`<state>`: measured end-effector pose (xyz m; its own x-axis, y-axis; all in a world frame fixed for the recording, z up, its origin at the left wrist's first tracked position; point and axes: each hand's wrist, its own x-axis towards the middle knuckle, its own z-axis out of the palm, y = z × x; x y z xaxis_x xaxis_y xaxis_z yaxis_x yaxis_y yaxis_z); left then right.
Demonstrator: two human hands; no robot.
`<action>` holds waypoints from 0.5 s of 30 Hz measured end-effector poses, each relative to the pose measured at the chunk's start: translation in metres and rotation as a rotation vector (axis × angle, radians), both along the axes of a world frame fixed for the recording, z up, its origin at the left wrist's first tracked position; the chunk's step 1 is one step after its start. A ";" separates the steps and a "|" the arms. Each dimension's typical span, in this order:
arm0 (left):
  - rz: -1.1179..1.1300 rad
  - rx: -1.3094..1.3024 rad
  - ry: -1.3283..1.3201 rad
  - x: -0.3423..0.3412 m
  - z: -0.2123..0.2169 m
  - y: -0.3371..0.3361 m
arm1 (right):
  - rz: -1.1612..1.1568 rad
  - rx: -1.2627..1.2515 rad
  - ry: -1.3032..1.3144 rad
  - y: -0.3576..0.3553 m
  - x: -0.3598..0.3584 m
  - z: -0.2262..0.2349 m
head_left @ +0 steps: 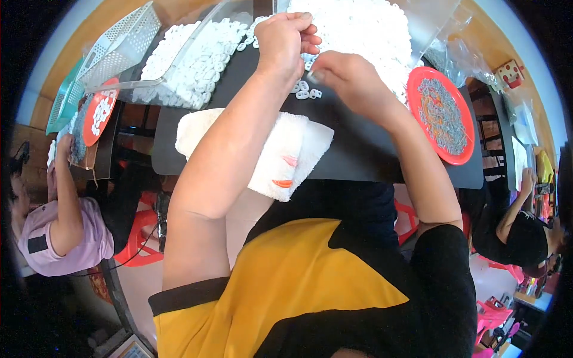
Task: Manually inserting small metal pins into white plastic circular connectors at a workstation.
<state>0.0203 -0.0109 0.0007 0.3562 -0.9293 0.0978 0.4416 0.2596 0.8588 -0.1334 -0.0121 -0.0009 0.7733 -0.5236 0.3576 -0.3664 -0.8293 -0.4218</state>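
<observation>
Shirt: yellow and black, on the person (298, 256), close below the worktop edge.
Towel: a white towel (301, 134) with pink and orange marks, folded at the near edge, partly under the left forearm.
Worktop: dark and flat (358, 158), carrying the towel and the pieces.
Right hand: the right hand (351, 74) has thumb and forefinger drawn together, just beside the loose pieces; whether it grips one cannot be told.
Loose pieces: a few small white pieces (303, 94) on the worktop, between and below the hands.
Left hand: the left hand (283, 40) is raised with fingers curled in; its grasp, if any, is hidden.
Red plate: at right, a red plate (469, 128) heaped with small greyish bits (441, 113).
Clear bin: at left, a clear bin (125, 87) by many white pieces.
Big heap: more white pieces (352, 27) beyond the hands.
Baskets: a white basket (122, 45) and a green basket (64, 108), far left.
</observation>
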 end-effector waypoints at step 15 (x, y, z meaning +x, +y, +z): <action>-0.062 -0.028 -0.026 -0.002 -0.002 0.001 | 0.072 -0.267 0.095 0.065 0.018 -0.015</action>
<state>0.0186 -0.0097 -0.0009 0.2955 -0.9462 0.1322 0.4350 0.2564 0.8631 -0.1152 0.0529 -0.0156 0.8417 -0.3628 0.4000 -0.3296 -0.9319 -0.1516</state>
